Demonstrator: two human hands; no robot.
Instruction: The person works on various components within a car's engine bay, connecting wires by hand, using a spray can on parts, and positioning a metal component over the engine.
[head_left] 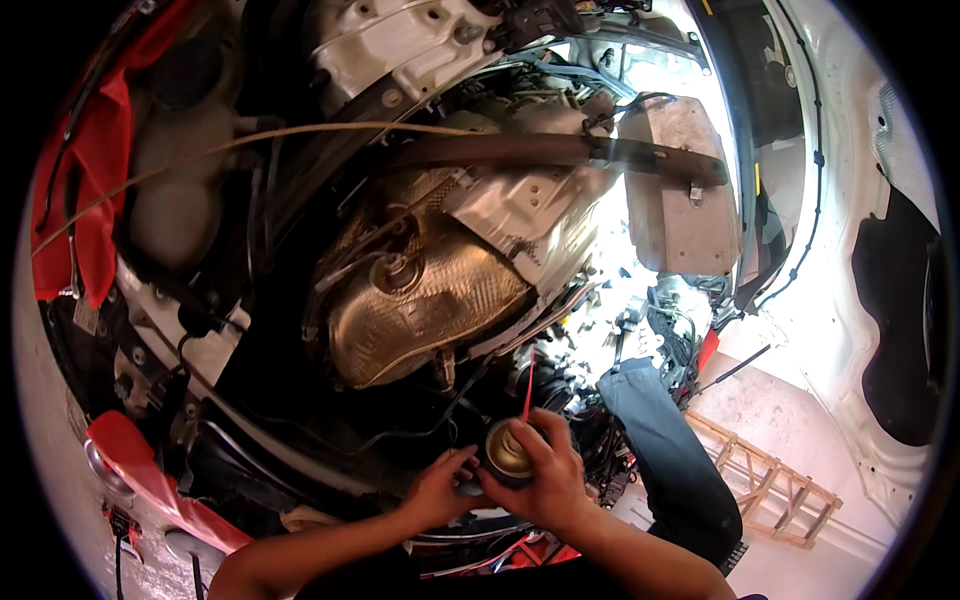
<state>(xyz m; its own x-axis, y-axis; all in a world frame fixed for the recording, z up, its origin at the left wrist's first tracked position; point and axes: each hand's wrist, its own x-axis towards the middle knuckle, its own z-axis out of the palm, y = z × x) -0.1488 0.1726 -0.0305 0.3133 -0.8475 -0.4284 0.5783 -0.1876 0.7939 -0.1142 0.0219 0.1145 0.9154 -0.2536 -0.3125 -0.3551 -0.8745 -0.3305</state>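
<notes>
My right hand is wrapped round a spray can with a gold-coloured top. A thin red straw points from its top toward the engine bay. Just left of the can, my left hand has its fingers curled and drawn together. A thin black wire runs down to those fingertips, but I cannot make out what they hold. Beyond both hands lies a large gold metal heat shield with a dimpled surface.
A dark bar crosses the bay above the heat shield. Red cloths cover the left edge. Another person's dark-clothed limb reaches in at the right. A wooden ladder and the raised white hood are farther right.
</notes>
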